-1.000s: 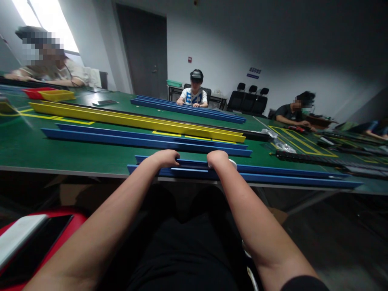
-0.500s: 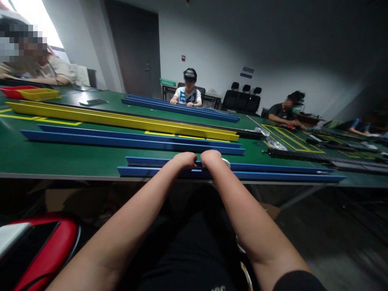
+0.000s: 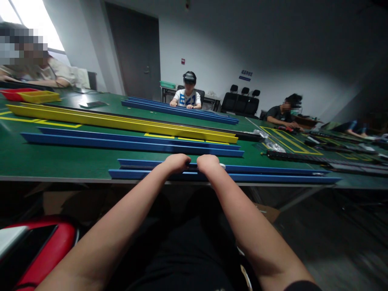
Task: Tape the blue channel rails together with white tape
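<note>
A long blue channel-shaped rail [image 3: 273, 176] lies along the near edge of the green table, its two raised sides running left to right. Over its middle, my left hand [image 3: 178, 163] is closed with the fingers curled down, and whatever it grips is hidden. Close beside it, my right hand [image 3: 208, 162] is also closed, knuckles up, at the rail's trough. A small white round-edged object [image 3: 222, 166] sticks out at the right side of that hand, mostly covered by it. Just beyond lies a second blue rail [image 3: 133, 143].
Farther back are a yellow rail [image 3: 121, 122], more blue rails [image 3: 182, 110] and red and yellow trays [image 3: 39, 96]. Black strips [image 3: 303, 157] and clear plastic bags lie to the right. Several people sit around the table [image 3: 75, 161]. A red stool [image 3: 57, 242] stands lower left.
The near blue rail has shifted a little to the left. Both my hands and the white object have moved slightly left too, the hands staying closed.
</note>
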Demonstrator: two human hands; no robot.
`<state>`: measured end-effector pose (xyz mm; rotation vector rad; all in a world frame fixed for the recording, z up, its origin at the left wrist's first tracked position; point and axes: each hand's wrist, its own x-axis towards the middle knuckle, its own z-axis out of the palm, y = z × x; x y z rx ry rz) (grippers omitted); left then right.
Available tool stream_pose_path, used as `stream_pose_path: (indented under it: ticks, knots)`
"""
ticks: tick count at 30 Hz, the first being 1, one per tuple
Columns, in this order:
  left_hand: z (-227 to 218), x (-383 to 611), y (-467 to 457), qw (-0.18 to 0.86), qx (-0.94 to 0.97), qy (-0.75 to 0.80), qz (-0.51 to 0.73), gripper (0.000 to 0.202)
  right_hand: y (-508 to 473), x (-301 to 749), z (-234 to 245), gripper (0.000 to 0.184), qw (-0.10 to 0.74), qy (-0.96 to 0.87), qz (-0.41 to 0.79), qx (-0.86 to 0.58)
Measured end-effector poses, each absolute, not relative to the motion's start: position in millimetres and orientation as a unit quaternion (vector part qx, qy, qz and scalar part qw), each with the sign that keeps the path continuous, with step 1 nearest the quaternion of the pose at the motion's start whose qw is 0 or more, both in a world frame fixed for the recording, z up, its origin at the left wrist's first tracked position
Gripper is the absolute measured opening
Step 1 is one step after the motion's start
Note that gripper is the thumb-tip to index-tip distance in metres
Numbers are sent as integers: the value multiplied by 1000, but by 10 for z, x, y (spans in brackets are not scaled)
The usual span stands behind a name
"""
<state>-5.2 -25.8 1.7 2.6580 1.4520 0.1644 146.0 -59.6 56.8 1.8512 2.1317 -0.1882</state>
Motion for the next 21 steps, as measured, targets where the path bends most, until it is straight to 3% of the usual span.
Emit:
stream_pose_path:
  ticks: [6, 13, 16, 21]
  knots:
    - [37, -666, -278, 54, 868, 491, 41, 22, -671, 1192, 505, 40, 87, 806, -1, 585]
    - [62, -998, -300, 96, 855, 509, 34, 21, -636, 1367, 713, 42, 25, 852, -52, 520]
    - [52, -1019, -285, 92, 851, 516, 31, 22, -620, 1572, 855, 42, 34, 849, -45, 525]
    - [49, -1023, -288, 87, 857, 506, 41, 22, -572, 1796, 900, 41, 138, 818, -17, 558]
